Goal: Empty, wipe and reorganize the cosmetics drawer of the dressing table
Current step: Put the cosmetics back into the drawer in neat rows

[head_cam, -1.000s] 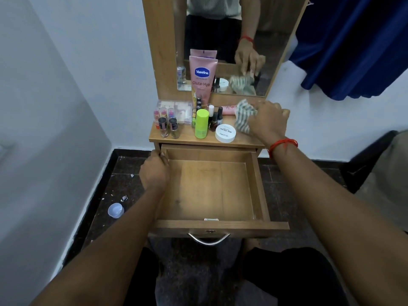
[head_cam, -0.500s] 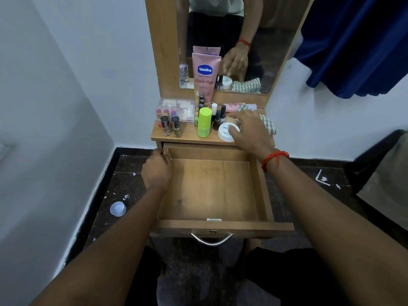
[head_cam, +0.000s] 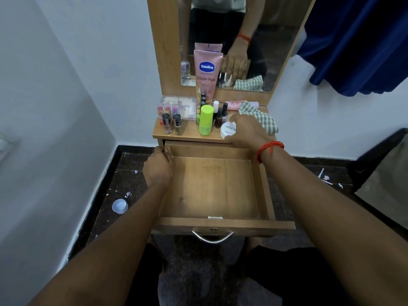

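Observation:
The wooden drawer [head_cam: 209, 186] of the dressing table is pulled out and holds nothing. My left hand [head_cam: 157, 168] grips the drawer's left wall near its back corner. My right hand [head_cam: 245, 132] curls around a round white jar [head_cam: 227, 130] on the table top [head_cam: 189, 136]. The green checked cloth [head_cam: 262, 119] lies loose on the top, just right of that hand. A pink Vaseline tube [head_cam: 206, 74] leans on the mirror. A lime green bottle [head_cam: 205, 120], nail polish bottles [head_cam: 172, 124], a clear compartment box [head_cam: 181, 107] and a pink tube [head_cam: 235, 104] crowd the top.
A mirror [head_cam: 242, 40] rises behind the top. White walls close in at left and back. On the dark floor lie a small plastic cap [head_cam: 119, 206] at left and white scraps at right. A blue curtain [head_cam: 364, 40] hangs at upper right.
My right hand let go of the checked cloth, moved left and down, and closed on the white jar. The cloth now lies spread on the top. My left hand stayed on the drawer wall.

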